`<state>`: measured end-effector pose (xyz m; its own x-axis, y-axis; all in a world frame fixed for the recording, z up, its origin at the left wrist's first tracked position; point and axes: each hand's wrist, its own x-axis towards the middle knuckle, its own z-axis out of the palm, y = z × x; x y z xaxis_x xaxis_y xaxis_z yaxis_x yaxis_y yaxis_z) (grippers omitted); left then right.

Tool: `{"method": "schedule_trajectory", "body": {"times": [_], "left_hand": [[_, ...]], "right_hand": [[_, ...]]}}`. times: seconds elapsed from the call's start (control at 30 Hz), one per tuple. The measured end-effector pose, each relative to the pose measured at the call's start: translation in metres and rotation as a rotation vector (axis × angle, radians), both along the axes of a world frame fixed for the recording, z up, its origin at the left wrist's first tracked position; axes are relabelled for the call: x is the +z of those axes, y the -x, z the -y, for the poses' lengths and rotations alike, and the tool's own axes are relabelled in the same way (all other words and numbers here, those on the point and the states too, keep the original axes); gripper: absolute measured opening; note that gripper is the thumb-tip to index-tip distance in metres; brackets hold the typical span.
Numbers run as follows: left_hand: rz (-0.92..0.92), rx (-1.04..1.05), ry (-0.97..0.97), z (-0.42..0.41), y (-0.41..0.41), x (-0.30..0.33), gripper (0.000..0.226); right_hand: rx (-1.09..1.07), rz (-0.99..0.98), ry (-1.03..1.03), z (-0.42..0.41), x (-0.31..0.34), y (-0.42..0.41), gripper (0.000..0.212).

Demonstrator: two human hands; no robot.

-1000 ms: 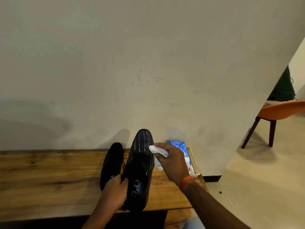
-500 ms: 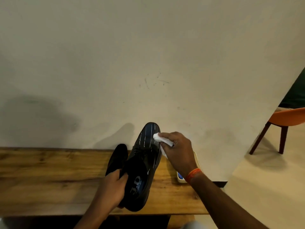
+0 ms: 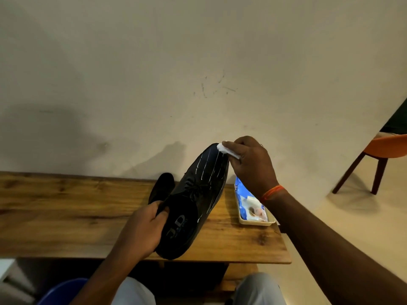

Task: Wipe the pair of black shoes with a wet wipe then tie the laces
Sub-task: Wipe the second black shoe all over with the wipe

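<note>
We should keep our left hand (image 3: 144, 225) gripping the heel of the raised shoe (image 3: 193, 201) over the table's (image 3: 66, 208) near edge while our right hand (image 3: 251, 164), pinching the one wet wipe (image 3: 226, 150), sweeps the toe evenly; we count two shoes, the second shoe (image 3: 161, 187) resting behind.

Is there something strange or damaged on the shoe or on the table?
Nothing looks damaged or spilled. The held shoe, gripped by the left hand, shows pale streaks along its toe where the right hand presses the wet wipe; whether moisture or reflection, I cannot tell.
</note>
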<state>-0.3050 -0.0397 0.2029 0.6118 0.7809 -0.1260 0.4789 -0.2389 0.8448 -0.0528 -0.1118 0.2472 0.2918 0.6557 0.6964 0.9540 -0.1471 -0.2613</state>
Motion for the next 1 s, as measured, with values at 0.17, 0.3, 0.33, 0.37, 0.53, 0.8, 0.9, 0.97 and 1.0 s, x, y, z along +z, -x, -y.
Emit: {"method": "schedule_trajectory", "body": {"times": [0.17,0.3,0.33,0.37,0.53,0.8,0.9,0.97,1.0], "left_hand": [[0.015,-0.01,-0.009,0.003,0.007,0.004,0.025],[0.029,0.004,-0.01,0.005,0.008,0.005,0.024],[0.033,0.008,-0.008,0.005,0.007,0.005,0.024],[0.036,0.012,-0.006,0.006,0.007,0.004,0.024],[0.047,0.028,-0.013,0.005,0.009,0.001,0.025],[0.015,0.003,-0.062,0.008,0.014,-0.001,0.026],[-0.003,-0.002,-0.091,0.009,0.015,-0.002,0.027],[-0.008,-0.008,-0.094,0.009,0.013,-0.002,0.026],[-0.013,-0.009,-0.094,0.009,0.013,-0.002,0.025]], "right_hand": [[-0.006,0.042,0.072,-0.005,-0.009,0.001,0.03],[0.065,0.018,0.069,-0.007,-0.015,0.02,0.031],[0.113,0.025,0.09,-0.007,-0.016,0.027,0.035],[0.167,0.038,0.118,-0.006,-0.017,0.033,0.038],[0.347,0.087,0.23,0.005,-0.018,0.049,0.04],[0.105,0.294,0.228,0.008,0.001,0.014,0.032],[0.046,0.226,0.2,0.006,0.007,0.009,0.03],[0.141,0.188,0.227,0.005,0.003,0.021,0.033],[0.215,0.182,0.271,0.004,0.0,0.03,0.035]]}}
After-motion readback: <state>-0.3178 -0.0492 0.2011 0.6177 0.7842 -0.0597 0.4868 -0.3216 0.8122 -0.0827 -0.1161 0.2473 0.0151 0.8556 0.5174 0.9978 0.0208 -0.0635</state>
